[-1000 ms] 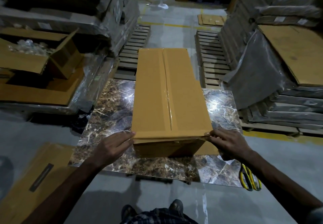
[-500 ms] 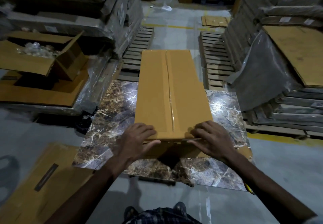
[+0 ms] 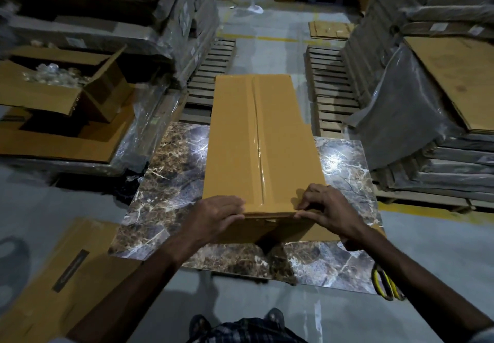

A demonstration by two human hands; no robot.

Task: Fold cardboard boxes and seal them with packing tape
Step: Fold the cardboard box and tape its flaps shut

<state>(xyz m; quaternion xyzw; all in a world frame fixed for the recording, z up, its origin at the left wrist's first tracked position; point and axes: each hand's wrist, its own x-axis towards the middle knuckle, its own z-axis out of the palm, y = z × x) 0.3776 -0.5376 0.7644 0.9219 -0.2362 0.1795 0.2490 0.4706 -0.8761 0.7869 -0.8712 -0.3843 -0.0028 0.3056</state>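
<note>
Fingers (image 3: 234,205) of left hand (image 3: 216,217) and right hand (image 3: 330,209) clamp near edge of box (image 3: 256,142); marble desk (image 3: 171,171) lies open outside them.

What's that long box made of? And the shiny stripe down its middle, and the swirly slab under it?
The long box looks like matte brown cardboard, layered at its near edge. The stripe seems to be clear plastic tape: glossy, catching light. The slab looks like polished marble or marble-print tile, veined and reflective; I cannot tell which.
</note>
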